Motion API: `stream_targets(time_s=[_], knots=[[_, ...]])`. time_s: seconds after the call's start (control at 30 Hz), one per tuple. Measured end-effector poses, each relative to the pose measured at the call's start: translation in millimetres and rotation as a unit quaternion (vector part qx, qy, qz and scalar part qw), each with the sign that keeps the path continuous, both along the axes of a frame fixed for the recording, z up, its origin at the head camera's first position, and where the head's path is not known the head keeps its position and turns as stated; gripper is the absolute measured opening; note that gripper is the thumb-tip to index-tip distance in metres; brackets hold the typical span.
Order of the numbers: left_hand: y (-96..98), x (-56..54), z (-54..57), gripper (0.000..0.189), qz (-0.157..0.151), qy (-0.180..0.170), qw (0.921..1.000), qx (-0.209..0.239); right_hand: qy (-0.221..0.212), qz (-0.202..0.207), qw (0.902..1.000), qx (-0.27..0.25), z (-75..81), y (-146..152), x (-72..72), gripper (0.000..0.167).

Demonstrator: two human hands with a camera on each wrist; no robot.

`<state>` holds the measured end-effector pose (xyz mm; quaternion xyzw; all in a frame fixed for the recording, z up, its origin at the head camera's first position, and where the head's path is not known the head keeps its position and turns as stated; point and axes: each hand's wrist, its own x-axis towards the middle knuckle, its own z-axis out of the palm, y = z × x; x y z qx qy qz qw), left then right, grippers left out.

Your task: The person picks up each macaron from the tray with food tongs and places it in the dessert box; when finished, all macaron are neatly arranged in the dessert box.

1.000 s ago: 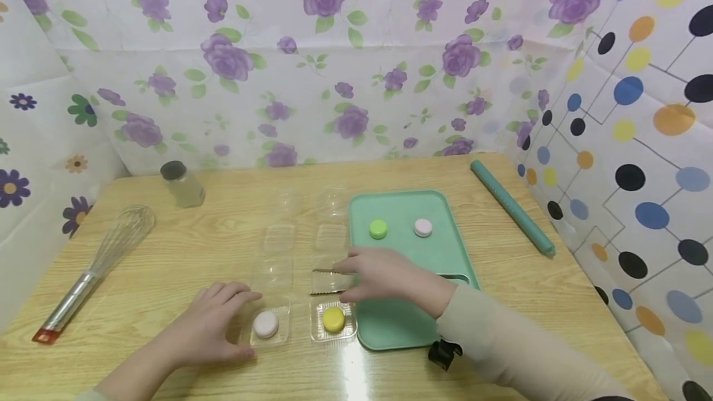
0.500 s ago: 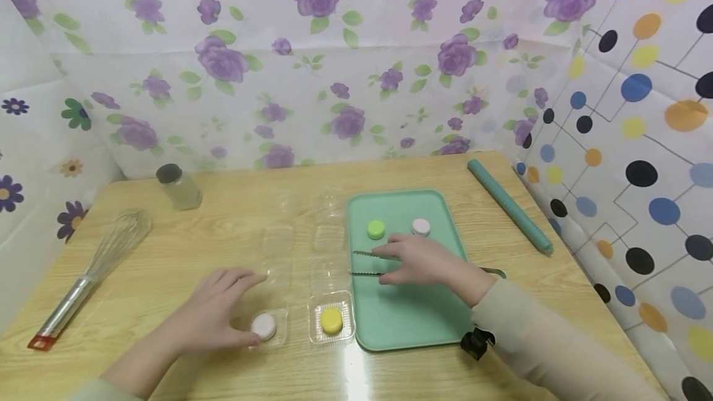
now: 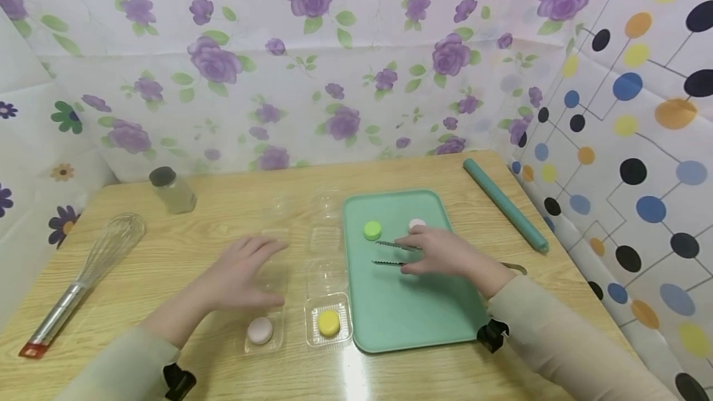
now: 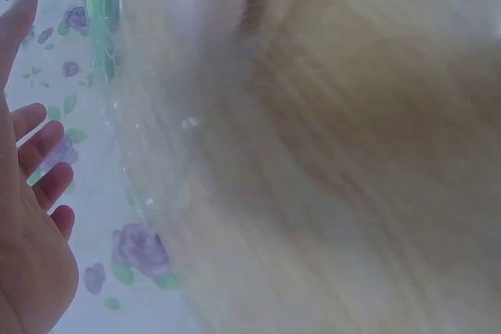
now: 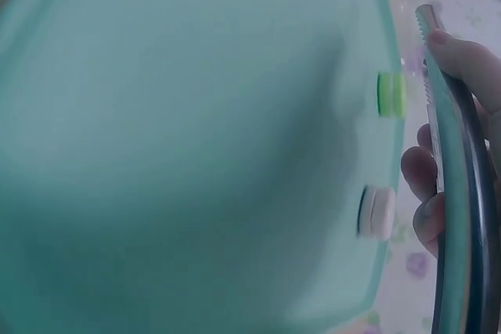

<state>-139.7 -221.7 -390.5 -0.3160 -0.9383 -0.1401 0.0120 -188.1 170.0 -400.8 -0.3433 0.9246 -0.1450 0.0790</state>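
My right hand [image 3: 445,255] holds metal serrated tongs [image 5: 454,193] over the green tray [image 3: 412,320]. The tips of the tongs stand apart with nothing between them, near a green macaron [image 3: 372,231]. A pale pink macaron [image 3: 416,224] on the tray is partly covered by that hand in the head view. My left hand [image 3: 242,277], fingers spread and holding nothing, hovers over the left column of clear plastic boxes. Below it, a pale pink macaron [image 3: 259,330] sits in a clear box. A yellow macaron [image 3: 329,323] lies in the box [image 3: 346,338] beside the tray.
Other clear boxes [image 3: 325,241] with raised lids stand left of the tray. A whisk [image 3: 91,283] and a dark-capped jar [image 3: 174,190] are at the left. At the right lies a green roll [image 3: 505,206]. Patterned sheets surround the table on three sides.
My right hand has carried the tongs from above the boxes rightward over the tray, toward the macarons. The left hand has lifted and moved forward, away from the box with the pink macaron.
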Motion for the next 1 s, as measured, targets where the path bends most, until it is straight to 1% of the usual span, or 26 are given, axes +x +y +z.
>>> stream_targets(time_s=[0.1, 0.23, 0.37, 0.43, 0.5, 0.6, 0.67, 0.8, 0.87, 1.0], knots=[[7.1, -10.3, 2.3, 0.093, 0.006, -0.013, 0.9999, -0.006, -0.002, -0.017, 0.9998, 0.004, 2.6, 5, -1.0, 0.054], [18.0, -24.7, 3.7, 0.093, 0.022, -0.033, 0.9991, -0.013, -0.002, -0.033, 0.9994, 0.006, 4.1, 12, -3.9, 0.054], [28.9, -38.2, 3.8, 0.093, 0.034, -0.05, 0.9981, -0.007, -0.003, -0.046, 0.9989, 0.01, 2.6, 19, -8.6, 0.056], [33.4, -44.2, 4.4, 0.092, 0.042, -0.063, 0.9972, 0.001, -0.004, -0.051, 0.9986, 0.013, 1.8, 23, -11.5, 0.057], [37.1, -50.0, 4.8, 0.091, 0.046, -0.069, 0.9966, 0.004, -0.011, -0.059, 0.9981, 0.013, 1.9, 26, -14.3, 0.057], [41.4, -57.5, 3.4, 0.09, 0.052, -0.078, 0.9955, 0.004, -0.009, -0.068, 0.9975, 0.014, 1.7, 30, -19.3, 0.056], [43.0, -60.9, 1.8, 0.089, 0.049, -0.083, 0.9953, -0.006, -0.007, -0.075, 0.997, 0.018, 2.2, 33, -22.1, 0.056], [44.9, -64.2, 0.2, 0.084, 0.047, -0.102, 0.9935, -0.022, -0.004, -0.093, 0.9953, 0.026, 2.2, 39, -27.6, 0.056], [45.5, -65.6, -0.2, 0.08, 0.046, -0.106, 0.993, -0.024, -0.011, -0.106, 0.9938, 0.03, 1.4, 43, -30.0, 0.057], [46.2, -69.9, -0.5, 0.075, 0.052, -0.107, 0.9926, -0.024, -0.013, -0.113, 0.9929, 0.032, -1.4, 49, -33.2, 0.058]])
